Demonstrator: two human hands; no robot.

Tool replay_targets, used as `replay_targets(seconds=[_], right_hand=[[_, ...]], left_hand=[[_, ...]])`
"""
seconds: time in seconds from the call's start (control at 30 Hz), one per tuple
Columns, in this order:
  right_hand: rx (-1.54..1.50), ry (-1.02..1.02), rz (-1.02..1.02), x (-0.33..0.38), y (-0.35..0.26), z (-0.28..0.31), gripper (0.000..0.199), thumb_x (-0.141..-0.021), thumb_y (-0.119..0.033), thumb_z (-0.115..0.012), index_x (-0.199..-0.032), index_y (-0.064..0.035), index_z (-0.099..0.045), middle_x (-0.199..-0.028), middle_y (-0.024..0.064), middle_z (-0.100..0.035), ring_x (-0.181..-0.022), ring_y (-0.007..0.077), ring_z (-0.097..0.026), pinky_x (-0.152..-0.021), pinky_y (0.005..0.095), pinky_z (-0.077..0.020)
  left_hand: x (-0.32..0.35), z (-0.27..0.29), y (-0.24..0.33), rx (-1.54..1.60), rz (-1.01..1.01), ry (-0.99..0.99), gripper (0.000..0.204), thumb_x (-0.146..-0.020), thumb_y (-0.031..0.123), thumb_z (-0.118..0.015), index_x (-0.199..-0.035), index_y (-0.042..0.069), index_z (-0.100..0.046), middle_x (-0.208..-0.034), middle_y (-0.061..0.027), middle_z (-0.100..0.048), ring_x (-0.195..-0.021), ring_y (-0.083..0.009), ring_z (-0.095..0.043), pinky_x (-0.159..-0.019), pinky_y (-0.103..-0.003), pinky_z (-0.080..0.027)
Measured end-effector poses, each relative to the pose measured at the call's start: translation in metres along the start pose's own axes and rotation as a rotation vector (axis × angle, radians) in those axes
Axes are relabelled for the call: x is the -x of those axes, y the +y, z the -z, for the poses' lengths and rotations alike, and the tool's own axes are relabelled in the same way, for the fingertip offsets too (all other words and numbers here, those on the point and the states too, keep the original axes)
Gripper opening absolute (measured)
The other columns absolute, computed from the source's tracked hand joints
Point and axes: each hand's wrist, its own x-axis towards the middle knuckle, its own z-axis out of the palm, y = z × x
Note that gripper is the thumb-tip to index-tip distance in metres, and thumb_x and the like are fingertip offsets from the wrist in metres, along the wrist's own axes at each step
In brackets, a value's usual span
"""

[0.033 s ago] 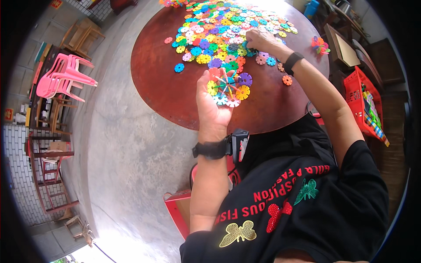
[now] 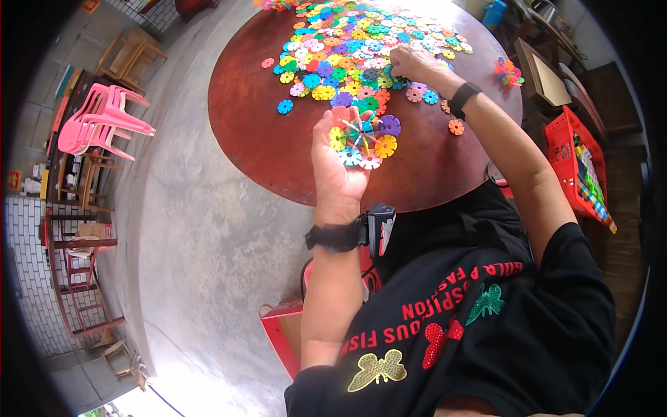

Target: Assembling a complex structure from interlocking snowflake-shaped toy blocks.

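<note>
My left hand (image 2: 335, 163) is closed around the side of a ring-shaped build of notched plastic discs (image 2: 385, 145) in yellow, purple, white, blue and coral, with spokes meeting at its centre. It holds this build above the near part of the round table. Farther off and to the right, my right hand (image 2: 415, 64) rests at the edge of a wide pile of loose notched discs (image 2: 340, 48) in many colours. Its fingers are curled inward, and whatever they pinch is hidden.
The round brown table (image 2: 257, 146) carries a stray orange disc (image 2: 456, 127), a blue disc (image 2: 285, 106) and a colourful joined disc cluster (image 2: 508, 72). Stacked pink plastic chairs (image 2: 104, 119) stand left on the concrete floor. At right is a red basket (image 2: 561, 149) with toys.
</note>
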Motion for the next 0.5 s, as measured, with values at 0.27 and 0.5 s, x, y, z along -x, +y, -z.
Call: replay_targets(seconds=[0.27, 0.5], right_hand=[[-0.141, -0.036, -0.050, 0.003, -0.008, 0.001, 0.019, -0.069, -0.014, -0.060, -0.077, -0.0037, -0.047, -0.071, 0.0108, -0.050, -0.069, 0.0266, -0.049, -0.061, 0.0388, -0.0388], [-0.247, -0.021, -0.053, 0.006, -0.005, 0.003, 0.016, -0.066, -0.010, -0.059, -0.074, -0.0042, -0.046, -0.067, 0.0087, -0.049, -0.064, 0.0250, -0.048, -0.058, 0.0375, -0.0376]], left_hand=[[0.002, -0.001, 0.000, -0.011, -0.001, -0.004, 0.041, -0.084, 0.038, -0.060, -0.107, 0.005, -0.054, -0.100, -0.0147, -0.062, -0.089, -0.0272, -0.061, -0.081, -0.042, -0.049], [0.002, -0.003, 0.000, 0.033, 0.017, -0.040, 0.040, -0.085, 0.038, -0.057, -0.107, 0.005, -0.054, -0.098, -0.0146, -0.062, -0.089, -0.0283, -0.061, -0.080, -0.044, -0.050]])
